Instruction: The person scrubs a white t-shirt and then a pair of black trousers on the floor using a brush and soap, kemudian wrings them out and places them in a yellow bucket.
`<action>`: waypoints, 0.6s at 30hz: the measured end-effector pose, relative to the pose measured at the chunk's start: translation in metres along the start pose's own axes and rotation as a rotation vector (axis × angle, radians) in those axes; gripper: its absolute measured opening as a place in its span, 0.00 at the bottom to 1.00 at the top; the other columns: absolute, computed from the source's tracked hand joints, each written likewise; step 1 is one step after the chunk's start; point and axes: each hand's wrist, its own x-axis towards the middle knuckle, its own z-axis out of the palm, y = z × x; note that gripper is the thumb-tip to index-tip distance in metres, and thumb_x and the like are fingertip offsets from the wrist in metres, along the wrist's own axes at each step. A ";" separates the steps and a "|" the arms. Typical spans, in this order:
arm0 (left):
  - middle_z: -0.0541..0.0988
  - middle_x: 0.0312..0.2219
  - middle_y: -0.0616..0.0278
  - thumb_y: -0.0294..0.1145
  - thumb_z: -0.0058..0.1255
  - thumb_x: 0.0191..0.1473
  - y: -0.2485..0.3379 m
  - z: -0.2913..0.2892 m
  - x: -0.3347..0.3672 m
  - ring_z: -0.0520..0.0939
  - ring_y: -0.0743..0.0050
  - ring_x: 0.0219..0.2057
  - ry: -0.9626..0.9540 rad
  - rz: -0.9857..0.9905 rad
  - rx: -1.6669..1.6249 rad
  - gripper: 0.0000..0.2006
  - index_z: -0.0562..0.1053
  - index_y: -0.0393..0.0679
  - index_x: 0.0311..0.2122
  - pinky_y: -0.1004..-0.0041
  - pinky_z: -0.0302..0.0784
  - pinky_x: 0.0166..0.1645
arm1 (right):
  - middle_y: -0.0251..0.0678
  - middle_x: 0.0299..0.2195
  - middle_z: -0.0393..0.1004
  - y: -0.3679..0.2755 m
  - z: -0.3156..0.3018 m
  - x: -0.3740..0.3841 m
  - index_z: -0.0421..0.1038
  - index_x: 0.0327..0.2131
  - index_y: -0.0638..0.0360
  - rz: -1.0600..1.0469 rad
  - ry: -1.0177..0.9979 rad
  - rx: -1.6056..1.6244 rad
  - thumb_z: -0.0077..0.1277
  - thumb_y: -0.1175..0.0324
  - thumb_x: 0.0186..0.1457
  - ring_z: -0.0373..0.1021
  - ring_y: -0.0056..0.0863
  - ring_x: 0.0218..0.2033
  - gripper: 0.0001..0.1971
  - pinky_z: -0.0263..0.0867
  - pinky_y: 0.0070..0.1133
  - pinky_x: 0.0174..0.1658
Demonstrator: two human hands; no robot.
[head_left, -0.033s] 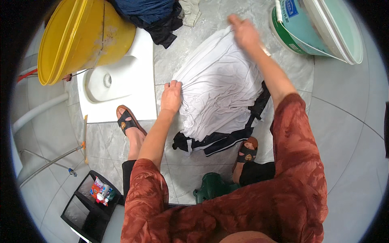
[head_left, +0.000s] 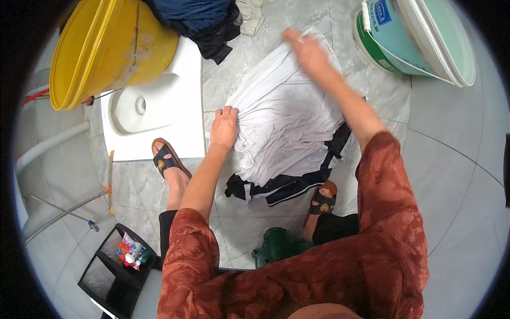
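Observation:
A wet-looking white garment (head_left: 287,117) lies wrinkled on the grey tiled floor in front of me, with black cloth with a white stripe (head_left: 297,183) showing at its near edge. My left hand (head_left: 224,128) is closed on the garment's left edge, fingers together and curled over the fabric. Over the far end of the white cloth is my right hand (head_left: 311,54), smeared by motion; its fingers cannot be read clearly, nor whether they grip the cloth.
A yellow bucket (head_left: 117,53) stands over the white squat toilet (head_left: 186,106) at left. Dark clothes (head_left: 196,21) lie at the back. A pale green bucket (head_left: 398,42) is back right. Near left sits a black rack (head_left: 114,271); a green stool (head_left: 279,245) is beneath me.
My right hand has moved a little to the left across the garment's far end, uncovering more cloth at its right. My left hand stays in place.

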 end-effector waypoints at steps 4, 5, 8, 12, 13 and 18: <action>0.71 0.40 0.54 0.15 0.43 0.40 -0.013 0.003 -0.010 0.71 0.47 0.41 0.027 -0.021 -0.056 0.19 0.70 0.43 0.40 0.59 0.71 0.46 | 0.52 0.40 0.70 -0.101 0.011 -0.090 0.70 0.49 0.43 -0.059 -0.618 0.289 0.35 0.52 0.60 0.68 0.47 0.43 0.19 0.64 0.36 0.47; 0.72 0.40 0.52 0.17 0.42 0.42 -0.010 0.001 -0.008 0.71 0.44 0.41 0.044 0.003 -0.054 0.16 0.70 0.41 0.40 0.60 0.73 0.44 | 0.52 0.39 0.72 -0.090 -0.004 -0.087 0.71 0.49 0.42 0.034 -0.612 0.256 0.33 0.53 0.61 0.68 0.46 0.45 0.19 0.64 0.35 0.48; 0.72 0.40 0.52 0.17 0.43 0.42 0.004 -0.007 0.002 0.71 0.45 0.41 0.032 -0.053 -0.068 0.16 0.70 0.41 0.39 0.60 0.73 0.44 | 0.49 0.37 0.70 -0.027 -0.054 -0.052 0.65 0.53 0.35 0.201 -0.412 0.121 0.36 0.63 0.58 0.69 0.45 0.40 0.19 0.67 0.35 0.43; 0.73 0.39 0.52 0.18 0.45 0.42 0.004 -0.008 0.027 0.72 0.47 0.40 0.061 -0.029 -0.024 0.15 0.70 0.41 0.39 0.61 0.73 0.45 | 0.46 0.34 0.68 0.010 -0.042 -0.040 0.59 0.55 0.31 0.083 -0.109 -0.136 0.42 0.67 0.54 0.69 0.44 0.35 0.24 0.69 0.37 0.37; 0.73 0.39 0.53 0.19 0.45 0.43 -0.002 -0.007 0.033 0.73 0.48 0.40 0.063 -0.030 0.000 0.15 0.71 0.41 0.39 0.61 0.73 0.45 | 0.46 0.34 0.68 -0.030 -0.043 -0.055 0.59 0.55 0.32 0.046 -0.173 0.002 0.41 0.66 0.55 0.69 0.44 0.35 0.23 0.69 0.37 0.37; 0.74 0.36 0.54 0.22 0.46 0.44 -0.003 -0.022 0.087 0.74 0.52 0.40 0.133 0.076 0.068 0.13 0.71 0.43 0.39 0.61 0.73 0.44 | 0.44 0.34 0.67 -0.057 0.001 -0.112 0.55 0.57 0.24 -0.284 -0.437 -0.061 0.39 0.73 0.54 0.70 0.41 0.35 0.30 0.69 0.34 0.37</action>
